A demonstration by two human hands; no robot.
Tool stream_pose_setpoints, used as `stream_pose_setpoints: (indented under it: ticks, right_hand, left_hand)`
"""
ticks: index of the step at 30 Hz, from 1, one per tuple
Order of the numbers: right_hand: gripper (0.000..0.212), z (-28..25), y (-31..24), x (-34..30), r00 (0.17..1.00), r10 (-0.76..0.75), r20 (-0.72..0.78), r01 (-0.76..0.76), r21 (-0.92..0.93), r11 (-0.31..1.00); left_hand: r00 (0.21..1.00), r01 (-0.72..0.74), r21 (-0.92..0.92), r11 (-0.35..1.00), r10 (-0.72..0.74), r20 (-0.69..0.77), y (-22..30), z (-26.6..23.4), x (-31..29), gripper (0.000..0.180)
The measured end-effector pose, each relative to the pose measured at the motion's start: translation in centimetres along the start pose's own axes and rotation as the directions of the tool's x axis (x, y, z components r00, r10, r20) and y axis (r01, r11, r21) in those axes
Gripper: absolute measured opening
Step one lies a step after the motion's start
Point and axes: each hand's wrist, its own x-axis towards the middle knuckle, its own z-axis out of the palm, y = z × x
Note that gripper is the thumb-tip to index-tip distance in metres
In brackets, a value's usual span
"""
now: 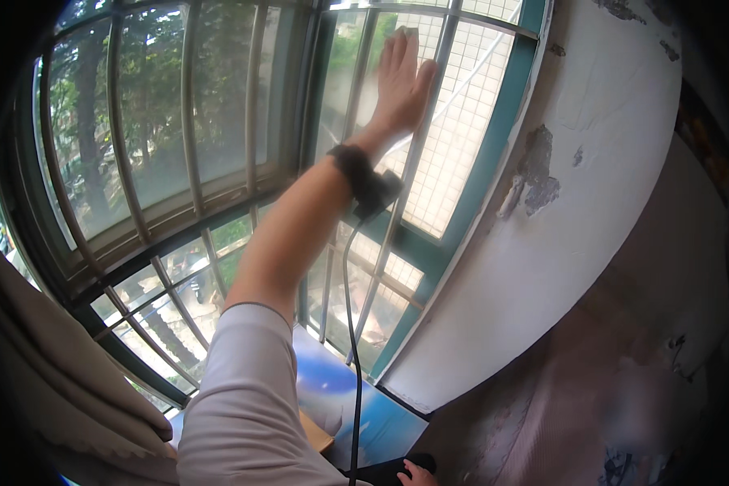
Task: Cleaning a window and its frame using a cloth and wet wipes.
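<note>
My left hand (401, 93) is raised, with its fingers stretched out and its palm toward the window glass (356, 65), behind or between the metal bars. Its fingertips reach near the top of the pane, and whether they touch the glass I cannot tell. A black wrist strap with a small device (368, 188) sits on that wrist, and a black cable (351, 304) hangs down from it. Low at the bottom edge, my right hand (417, 475) shows only in part. Its visible fingers look apart, with nothing seen in them.
Metal window bars (190, 105) run along the left and centre. A brown curtain (65, 364) hangs at lower left. The white wall (575, 202) on the right has peeling patches. Below the window lies a blue printed sheet (381, 417), beside a tan box-like edge (316, 433).
</note>
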Motion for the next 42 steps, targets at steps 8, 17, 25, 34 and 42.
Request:
stream_pose_setpoints:
  ticks: [8,17,25,34,42]
  right_hand:
    - [0.052,-0.2,-0.5,1.0,0.998,0.004,0.057,-0.006,0.027,1.0]
    - [0.048,0.3,-0.1,1.2,0.998,-0.064,0.009,0.064,0.011,0.998]
    - [0.048,0.8,1.0,0.3,0.996,-0.081,-0.03,0.081,0.016,0.997]
    - [0.049,0.0,0.0,0.7,0.999,-0.027,0.018,0.027,0.016,1.0]
    - [0.048,0.8,1.1,1.3,0.998,-0.059,0.008,0.059,0.021,0.998]
  left_hand:
    - [0.978,0.074,-0.039,0.997,-0.08,-0.191,-1.5,1.3,3.7,0.072]
    - [0.965,0.261,0.202,0.944,-0.249,-0.081,0.8,-0.5,-4.2,0.074]
    - [0.966,0.204,0.0,0.979,-0.202,0.159,3.0,-3.4,-6.2,0.074]
    - [0.937,-0.021,0.303,0.953,-0.087,0.339,1.0,-2.9,5.9,0.073]
    - [0.947,0.266,-0.076,0.961,-0.275,-0.168,1.3,1.1,6.2,0.079]
